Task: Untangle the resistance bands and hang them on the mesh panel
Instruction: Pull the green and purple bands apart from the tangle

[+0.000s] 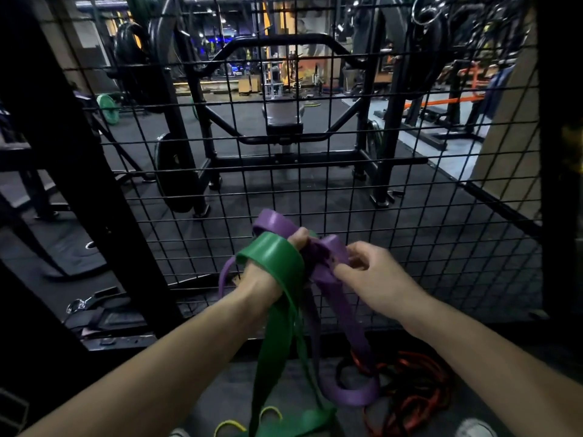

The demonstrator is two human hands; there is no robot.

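Floor, nearest: a dark floor [227, 392] at the bottom edge of the view carries thin yellow bands [232, 424] at the left of the green tail, and a red band [410, 386] lying in loose coils at the right.
Green band: the green band [277, 260] loops over the back of the left hand; its long axis runs almost straight down, and its tail lies folded on the floor beside the yellow bands.
Purple band: the purple band [331, 257] is bunched between the two hands; one loop points up above the left fingers, a thin strand bows out at the left of the wrist, and a long strand hangs down and curls into a ring touching the red coils.
Left hand: the left hand [268, 279] has its fingers curled round the bunched purple band, the green band draped across it.
Right hand: the right hand [372, 272] pinches a fold of the purple band between thumb and fingers.
Mesh panel: the black mesh panel [441, 216] stands upright just beyond the hands, filling the width of the view.
Left of panel: a black strap with a metal clip [94, 307] lies on the floor by a dark post.
Room beyond: a black weight rack [284, 146] with a padded seat stands on dark matting, a green plate [107, 108] at far left, orange frames at far right; the lighting is dim.
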